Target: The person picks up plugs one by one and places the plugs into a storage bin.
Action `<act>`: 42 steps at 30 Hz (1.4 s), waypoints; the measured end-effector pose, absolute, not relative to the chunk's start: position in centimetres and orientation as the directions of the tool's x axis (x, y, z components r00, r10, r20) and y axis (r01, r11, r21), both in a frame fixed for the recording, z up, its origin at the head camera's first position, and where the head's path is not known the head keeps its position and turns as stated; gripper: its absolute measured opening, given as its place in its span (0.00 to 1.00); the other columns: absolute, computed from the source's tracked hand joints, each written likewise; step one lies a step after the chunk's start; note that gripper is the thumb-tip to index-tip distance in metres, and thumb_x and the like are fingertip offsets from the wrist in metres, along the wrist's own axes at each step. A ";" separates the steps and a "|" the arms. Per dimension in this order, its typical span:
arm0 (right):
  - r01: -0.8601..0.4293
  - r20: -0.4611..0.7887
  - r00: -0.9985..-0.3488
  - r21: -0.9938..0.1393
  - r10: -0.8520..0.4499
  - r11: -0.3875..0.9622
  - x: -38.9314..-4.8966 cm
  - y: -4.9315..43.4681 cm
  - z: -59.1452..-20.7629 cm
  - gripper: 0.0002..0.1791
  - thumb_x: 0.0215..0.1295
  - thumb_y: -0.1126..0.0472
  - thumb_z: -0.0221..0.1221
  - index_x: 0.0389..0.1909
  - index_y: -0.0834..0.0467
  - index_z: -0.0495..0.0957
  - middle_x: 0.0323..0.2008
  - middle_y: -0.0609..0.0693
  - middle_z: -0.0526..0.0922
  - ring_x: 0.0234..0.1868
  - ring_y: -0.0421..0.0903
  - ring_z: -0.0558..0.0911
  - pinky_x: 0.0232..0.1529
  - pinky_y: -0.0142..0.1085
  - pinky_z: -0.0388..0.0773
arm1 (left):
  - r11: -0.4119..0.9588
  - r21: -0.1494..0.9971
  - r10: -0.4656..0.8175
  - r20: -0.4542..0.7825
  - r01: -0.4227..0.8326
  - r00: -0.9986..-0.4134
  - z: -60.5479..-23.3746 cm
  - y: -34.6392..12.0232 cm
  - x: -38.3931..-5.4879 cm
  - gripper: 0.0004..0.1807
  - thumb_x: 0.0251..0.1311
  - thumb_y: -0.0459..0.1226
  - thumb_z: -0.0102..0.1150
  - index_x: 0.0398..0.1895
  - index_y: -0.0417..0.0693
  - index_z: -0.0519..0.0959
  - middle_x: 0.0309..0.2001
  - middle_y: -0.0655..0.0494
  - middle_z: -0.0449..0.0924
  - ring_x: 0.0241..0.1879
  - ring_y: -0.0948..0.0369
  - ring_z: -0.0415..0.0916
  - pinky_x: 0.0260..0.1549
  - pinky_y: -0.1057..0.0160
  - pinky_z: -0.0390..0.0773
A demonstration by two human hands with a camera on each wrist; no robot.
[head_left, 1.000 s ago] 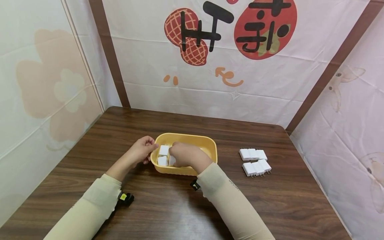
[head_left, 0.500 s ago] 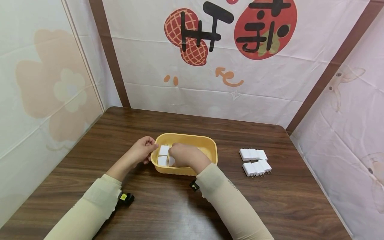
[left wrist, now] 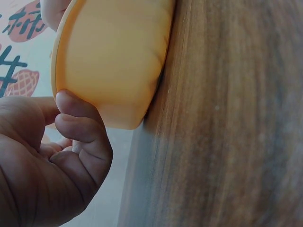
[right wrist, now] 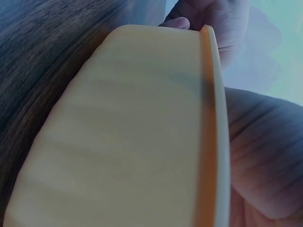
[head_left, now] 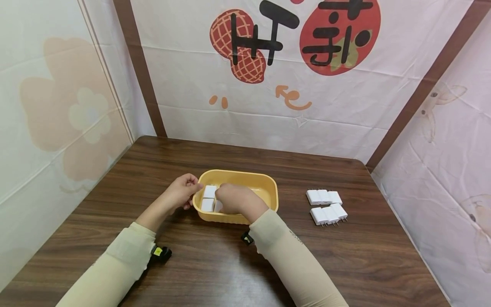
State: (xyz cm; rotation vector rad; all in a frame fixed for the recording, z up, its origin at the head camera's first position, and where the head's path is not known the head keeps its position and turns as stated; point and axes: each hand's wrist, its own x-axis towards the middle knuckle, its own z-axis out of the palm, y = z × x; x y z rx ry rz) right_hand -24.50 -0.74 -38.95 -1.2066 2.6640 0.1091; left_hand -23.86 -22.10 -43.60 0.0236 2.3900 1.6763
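A yellow plastic basket (head_left: 238, 172) stands mid-table in the head view. My left hand (head_left: 179, 192) pinches its left rim, thumb over the edge and curled fingers against the outer wall, as the left wrist view (left wrist: 71, 151) also shows. Inside, a white charger plug (head_left: 209, 192) lies behind a second white charger plug (head_left: 207, 205) along the left end. My right hand (head_left: 238, 199) reaches over the front wall and grips a third charger plug (head_left: 218, 207) beside them; its fingers mostly cover it. The basket's wall (right wrist: 128, 127) hides those fingertips in the right wrist view.
On the brown wooden table (head_left: 199, 264), two short rows of white charger plugs lie right of the basket, a back row (head_left: 323, 197) and a front row (head_left: 328, 214), their metal prongs showing. A printed fabric curtain (head_left: 184, 76) stands along the table's back and sides.
The right hand shifts very slightly left inside the basket with the charger plug, now close beside the front left one. The left hand stays at the rim.
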 end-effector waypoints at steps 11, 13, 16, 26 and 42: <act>-0.727 -0.213 -0.671 -0.001 -0.710 0.687 -24.4 -1.0 -39.1 0.02 0.68 0.59 0.66 0.37 0.52 0.82 0.35 0.45 0.80 0.30 0.40 0.73 0.33 0.32 0.74 | 0.348 0.930 0.156 -0.181 -0.117 -0.971 -42.0 -21.6 -23.0 0.13 0.78 0.39 0.50 0.49 0.36 0.66 0.21 0.56 0.68 0.17 0.61 0.69 0.15 0.64 0.71; -0.721 -0.214 -0.678 0.005 -0.704 0.693 -24.2 -1.1 -39.1 0.02 0.68 0.59 0.66 0.38 0.52 0.82 0.36 0.45 0.80 0.30 0.40 0.73 0.33 0.32 0.74 | 0.344 0.931 0.160 -0.183 -0.119 -0.970 -41.2 -21.3 -22.5 0.12 0.77 0.37 0.50 0.49 0.34 0.65 0.21 0.55 0.68 0.17 0.61 0.69 0.15 0.64 0.71; -0.716 -0.212 -0.684 0.012 -0.698 0.698 -24.1 -1.1 -39.0 0.03 0.68 0.59 0.66 0.39 0.52 0.82 0.36 0.45 0.80 0.30 0.40 0.73 0.33 0.32 0.74 | 0.339 0.934 0.166 -0.181 -0.116 -0.969 -40.2 -21.0 -21.9 0.12 0.77 0.37 0.50 0.48 0.34 0.65 0.21 0.56 0.68 0.17 0.62 0.69 0.16 0.64 0.72; -0.711 -0.206 -0.693 0.042 -0.690 0.702 -23.9 -1.3 -39.0 0.05 0.68 0.58 0.67 0.41 0.52 0.83 0.37 0.45 0.81 0.31 0.39 0.75 0.32 0.31 0.75 | 0.334 0.936 0.169 -0.171 -0.107 -0.971 -40.2 -21.0 -21.8 0.12 0.77 0.37 0.51 0.49 0.34 0.65 0.20 0.56 0.68 0.16 0.62 0.69 0.15 0.65 0.72; -0.707 -0.197 -0.697 0.030 -0.689 0.707 -23.8 -1.1 -38.7 0.07 0.66 0.56 0.69 0.42 0.51 0.83 0.39 0.44 0.81 0.32 0.39 0.74 0.34 0.31 0.75 | 0.339 0.935 0.172 -0.173 -0.107 -0.970 -40.4 -21.2 -22.0 0.13 0.77 0.37 0.50 0.49 0.34 0.65 0.21 0.55 0.68 0.17 0.62 0.69 0.15 0.64 0.72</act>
